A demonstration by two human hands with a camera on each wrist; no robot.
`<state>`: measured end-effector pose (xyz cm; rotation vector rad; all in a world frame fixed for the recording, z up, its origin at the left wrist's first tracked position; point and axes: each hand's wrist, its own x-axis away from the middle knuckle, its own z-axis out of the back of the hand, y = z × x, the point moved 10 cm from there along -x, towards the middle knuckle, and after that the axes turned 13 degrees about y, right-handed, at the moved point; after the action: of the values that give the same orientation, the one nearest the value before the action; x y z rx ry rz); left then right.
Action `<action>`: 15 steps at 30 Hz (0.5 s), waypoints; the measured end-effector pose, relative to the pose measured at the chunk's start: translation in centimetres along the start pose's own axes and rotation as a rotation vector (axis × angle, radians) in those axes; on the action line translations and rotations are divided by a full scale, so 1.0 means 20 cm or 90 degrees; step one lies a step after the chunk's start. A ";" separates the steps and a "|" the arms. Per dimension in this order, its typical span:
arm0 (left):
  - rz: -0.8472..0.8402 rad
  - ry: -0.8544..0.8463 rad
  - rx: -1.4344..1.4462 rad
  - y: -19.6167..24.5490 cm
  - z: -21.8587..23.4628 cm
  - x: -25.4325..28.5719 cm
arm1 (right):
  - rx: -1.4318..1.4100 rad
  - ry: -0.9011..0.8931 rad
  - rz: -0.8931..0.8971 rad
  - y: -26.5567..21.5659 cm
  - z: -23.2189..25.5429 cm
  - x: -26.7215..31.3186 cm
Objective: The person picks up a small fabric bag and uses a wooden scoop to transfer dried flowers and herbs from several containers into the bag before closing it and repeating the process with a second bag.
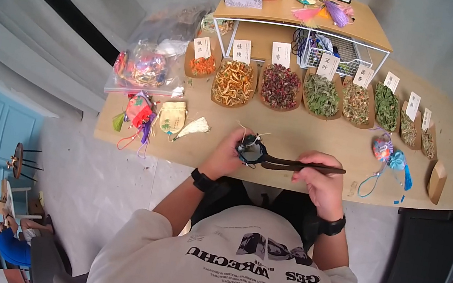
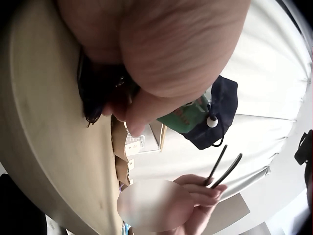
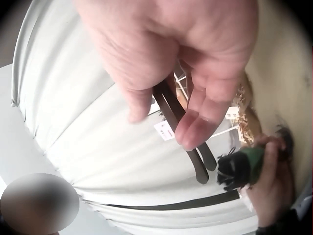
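Note:
My left hand grips a small drawstring pouch, navy at the top with a green body and a white bead on its cord. In the head view the pouch's mouth is spread open and faces up. Between its thumb and fingers, my right hand holds dark brown wooden tongs. The tips of the tongs reach to the pouch's rim in the head view. Seen from the right wrist, the two tips stand slightly apart, close to the dark pouch top, with nothing visible between them.
Labelled paper trays of dried herbs line the table's back, among them orange strips, dark red buds and green leaves. Finished sachets and a cream pouch lie left; colourful sachets lie right. A wooden shelf stands behind.

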<state>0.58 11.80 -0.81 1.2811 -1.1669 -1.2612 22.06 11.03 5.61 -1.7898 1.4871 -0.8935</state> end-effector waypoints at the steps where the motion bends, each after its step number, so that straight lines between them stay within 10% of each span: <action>1: -0.020 -0.006 -0.027 0.01 -0.01 0.00 | 0.068 -0.043 0.034 -0.04 -0.07 0.02; 10: -0.053 0.003 -0.034 0.03 -0.03 0.02 | 0.531 -0.070 0.458 -0.10 -0.38 0.11; 15: -0.056 0.001 -0.023 0.01 -0.02 0.02 | 0.565 -0.100 0.464 -0.04 -0.44 0.07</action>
<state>0.93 11.29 -0.55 1.3182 -1.0930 -1.3390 15.41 9.26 11.50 -0.5901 1.2012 -0.8014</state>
